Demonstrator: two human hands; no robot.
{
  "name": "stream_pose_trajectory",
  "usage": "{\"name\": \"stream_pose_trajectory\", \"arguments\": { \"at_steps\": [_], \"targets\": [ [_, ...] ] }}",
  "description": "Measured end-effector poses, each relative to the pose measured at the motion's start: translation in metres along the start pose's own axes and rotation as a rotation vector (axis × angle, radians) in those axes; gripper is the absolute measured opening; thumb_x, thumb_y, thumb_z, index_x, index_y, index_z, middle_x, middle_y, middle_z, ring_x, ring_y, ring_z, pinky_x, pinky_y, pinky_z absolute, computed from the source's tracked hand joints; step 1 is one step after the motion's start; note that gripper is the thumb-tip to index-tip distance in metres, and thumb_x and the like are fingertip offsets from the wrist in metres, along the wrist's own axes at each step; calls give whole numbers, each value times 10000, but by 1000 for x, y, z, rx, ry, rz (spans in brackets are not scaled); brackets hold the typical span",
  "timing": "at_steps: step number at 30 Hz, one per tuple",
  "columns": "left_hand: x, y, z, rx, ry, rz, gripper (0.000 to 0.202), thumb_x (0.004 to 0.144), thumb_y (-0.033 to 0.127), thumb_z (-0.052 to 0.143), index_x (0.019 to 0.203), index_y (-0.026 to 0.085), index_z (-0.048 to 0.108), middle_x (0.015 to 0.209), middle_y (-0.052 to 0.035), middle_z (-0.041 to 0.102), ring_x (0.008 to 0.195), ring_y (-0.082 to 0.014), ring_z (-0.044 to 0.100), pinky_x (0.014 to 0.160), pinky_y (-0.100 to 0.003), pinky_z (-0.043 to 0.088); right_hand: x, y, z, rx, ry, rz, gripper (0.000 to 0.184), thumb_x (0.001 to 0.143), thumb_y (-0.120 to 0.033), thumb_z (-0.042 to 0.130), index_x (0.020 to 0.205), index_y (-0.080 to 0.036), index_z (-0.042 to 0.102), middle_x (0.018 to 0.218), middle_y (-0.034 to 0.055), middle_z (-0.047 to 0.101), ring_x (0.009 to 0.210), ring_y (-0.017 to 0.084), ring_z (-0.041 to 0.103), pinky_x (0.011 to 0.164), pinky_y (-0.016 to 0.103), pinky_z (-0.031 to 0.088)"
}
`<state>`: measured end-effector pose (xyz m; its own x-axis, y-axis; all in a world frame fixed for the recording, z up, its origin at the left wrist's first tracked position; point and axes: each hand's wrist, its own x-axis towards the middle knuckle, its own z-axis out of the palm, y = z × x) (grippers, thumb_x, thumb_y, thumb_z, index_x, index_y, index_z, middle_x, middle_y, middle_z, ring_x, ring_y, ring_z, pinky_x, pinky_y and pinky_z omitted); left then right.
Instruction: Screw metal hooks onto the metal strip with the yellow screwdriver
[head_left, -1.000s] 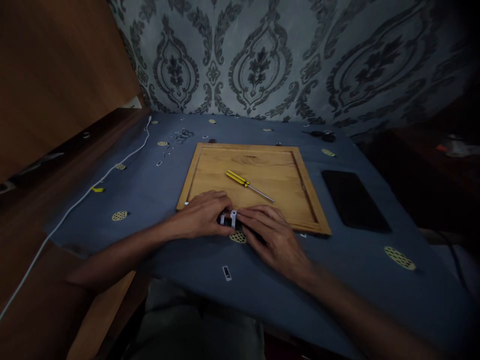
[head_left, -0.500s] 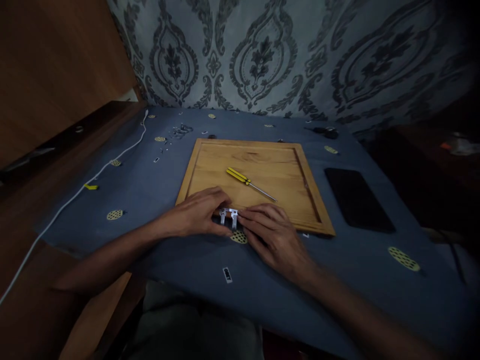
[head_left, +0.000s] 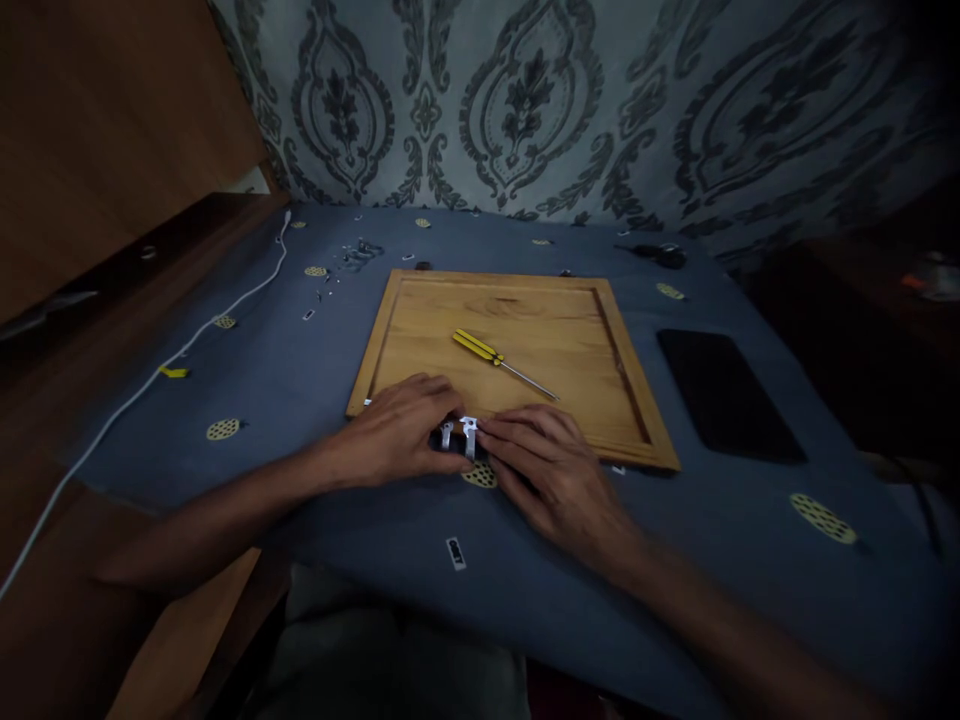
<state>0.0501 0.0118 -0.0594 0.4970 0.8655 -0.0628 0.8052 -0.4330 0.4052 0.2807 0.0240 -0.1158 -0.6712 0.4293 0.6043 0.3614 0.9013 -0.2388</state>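
A small silver metal bracket (head_left: 470, 432) with two prongs pointing toward me sits at the near edge of a framed wooden panel (head_left: 499, 277). My left hand (head_left: 401, 430) is closed around the bracket's left side, thumb below and fingers above. On the right side, the fingertips of my right hand (head_left: 551, 470) press against the bracket and the panel's edge. Fingers hide both ends of the metal piece. Lying across the panel is a screwdriver (head_left: 476, 348) with a yellow handle, its tip angled to the right and toward me.
Right of the panel lies a flat black slab (head_left: 727, 395). Small metal parts (head_left: 360, 255) are scattered at the back left. A white cable (head_left: 225, 310) runs down the left side, near a yellow piece (head_left: 174, 372). A dark object (head_left: 660, 254) rests at the back right.
The view has shifted slightly. My left fingers have moved a little over the bracket, and both hands remain on it at the panel's near edge. The screwdriver has stayed in place.
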Motion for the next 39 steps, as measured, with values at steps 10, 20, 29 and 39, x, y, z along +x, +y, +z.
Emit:
{"name": "stream_pose_trajectory", "arguments": {
  "at_steps": [10, 20, 29, 39],
  "targets": [
    [0, 2, 1, 24, 5, -12, 364, 883, 466, 778, 1032, 163, 643, 1058, -61, 652, 1034, -256, 612, 867, -360, 464, 4, -1, -4, -14, -2, -29, 238, 987, -126, 599, 1170, -182, 741, 1112, 92, 814, 1021, 270, 692, 874, 485, 568],
    [-1, 1, 4, 41, 41, 5, 376, 873, 483, 783, 1050, 182, 644, 1063, -56, 661, 1049, -260, 615, 868, -360, 474, 3, 0, -4, -7, -11, -14, 276, 977, -121, 618, 1211, -199, 740, 1122, 87, 812, 1040, 269, 689, 895, 492, 569],
    [0, 1, 1, -13, -5, 4, 355, 900, 471, 758, 1079, 175, 676, 1154, -77, 676, 1125, -277, 618, 958, -408, 487, 5, -2, -6, 4, -4, -14, 337, 979, -121, 613, 1289, -196, 722, 1106, 95, 813, 1031, 265, 686, 895, 481, 561],
    [3, -2, 9, 3, 59, 27, 402, 881, 535, 762, 1018, 168, 674, 1040, -63, 678, 1025, -262, 637, 869, -376, 484, 2, 0, -6, -6, -42, 11, 307, 1009, -149, 573, 1262, -225, 730, 1160, 75, 807, 1068, 259, 693, 949, 487, 524]
  ]
}}
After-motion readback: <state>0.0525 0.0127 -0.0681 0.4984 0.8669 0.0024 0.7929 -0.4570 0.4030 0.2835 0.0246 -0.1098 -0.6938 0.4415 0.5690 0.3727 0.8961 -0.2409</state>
